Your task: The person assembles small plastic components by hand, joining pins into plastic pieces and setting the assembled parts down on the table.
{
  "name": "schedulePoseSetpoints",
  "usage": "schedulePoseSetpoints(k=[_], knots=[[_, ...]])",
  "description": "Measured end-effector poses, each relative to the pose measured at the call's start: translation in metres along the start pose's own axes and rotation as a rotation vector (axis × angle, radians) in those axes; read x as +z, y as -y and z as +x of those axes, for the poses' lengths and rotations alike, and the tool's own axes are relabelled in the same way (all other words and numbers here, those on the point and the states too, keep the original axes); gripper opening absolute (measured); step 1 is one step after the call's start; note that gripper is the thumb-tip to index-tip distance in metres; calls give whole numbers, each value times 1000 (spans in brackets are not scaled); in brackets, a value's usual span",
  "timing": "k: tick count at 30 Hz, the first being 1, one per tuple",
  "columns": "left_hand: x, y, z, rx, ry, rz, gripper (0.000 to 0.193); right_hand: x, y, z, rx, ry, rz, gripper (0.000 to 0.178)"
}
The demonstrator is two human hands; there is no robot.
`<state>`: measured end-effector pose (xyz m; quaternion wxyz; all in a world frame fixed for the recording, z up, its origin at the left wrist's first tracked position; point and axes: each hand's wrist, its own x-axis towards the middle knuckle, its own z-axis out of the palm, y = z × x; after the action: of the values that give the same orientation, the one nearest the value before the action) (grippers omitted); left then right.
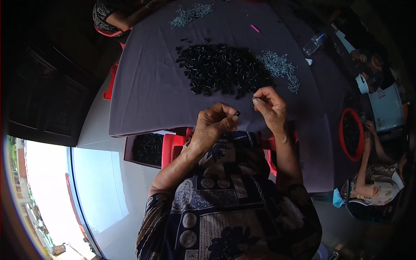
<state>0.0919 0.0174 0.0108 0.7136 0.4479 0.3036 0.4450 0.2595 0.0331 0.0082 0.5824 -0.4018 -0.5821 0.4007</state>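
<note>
Between the thumb and fingers of my left hand (213, 123) is a small black plastic piece (237, 114), held just past the near edge of the table. My right hand (272, 108) is a little to the right, its thumb and forefinger pinched together around a thin, tiny item, perhaps a silvery pin (253, 99). The two hands are apart. Beyond them lies a broad heap of black plastic pieces (221, 69). Against its right side spreads a pile of small silvery pins (279, 67).
Another silvery pile (190, 15) and a pink pen-like tool (255, 28) lie farther back on the purple cloth (147, 86). A clear bottle (314, 43) and a red basin (362, 134) are at right. A box of black pieces (147, 149) stands below left. Other people sit around the table.
</note>
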Motion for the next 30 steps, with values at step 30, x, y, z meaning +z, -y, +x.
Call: schedulePoseSetpoints(k=[30], knots=[[61,35,4,48,-18,-14,5,-133,-56,-11,204,-536,57,4]])
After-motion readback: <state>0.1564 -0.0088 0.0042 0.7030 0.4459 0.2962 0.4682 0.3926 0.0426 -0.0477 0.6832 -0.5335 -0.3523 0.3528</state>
